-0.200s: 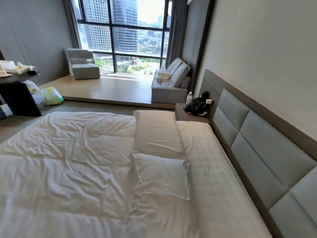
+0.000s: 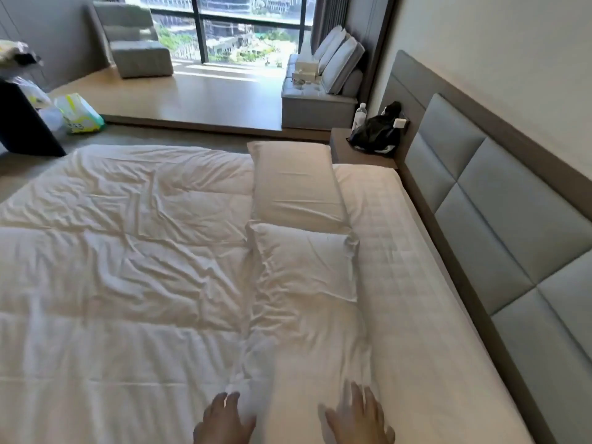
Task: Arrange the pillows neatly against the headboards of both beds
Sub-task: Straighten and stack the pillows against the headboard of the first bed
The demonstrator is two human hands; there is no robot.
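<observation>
Both hands have come into view since the earlier frame, when none showed, and the view has tipped down toward the bed. At about 6 o'clock the left hand (image 2: 224, 421) lies palm down with fingers spread, holding nothing, over the bunched edge of the duvet (image 2: 112, 267); just right of it the right hand (image 2: 358, 418) is also open and empty, fingers fanned, over the near end of a wrinkled white cloth, which may be a third pillow or only sheet; it cannot be told which. That probably means the reach for the pillows is just beginning and nothing is yet gripped. Further up, near the centre, the near pillow (image 2: 307, 267) lies flat and creased, and at 12 o'clock from it the far pillow (image 2: 296, 184) lies flat too, its near end touching the first. Both run lengthways beside the duvet edge, well apart from the headboard (image 2: 480, 200), which runs along the 3 o'clock side. Between them and it lies a bare strip of mattress (image 2: 416, 315), open room to slide and stand the pillows up. At the far end a nightstand (image 2: 362, 152) holds a black bag (image 2: 374, 133) and a bottle (image 2: 359, 115), close to the mattress corner. No second bed is in view.
</observation>
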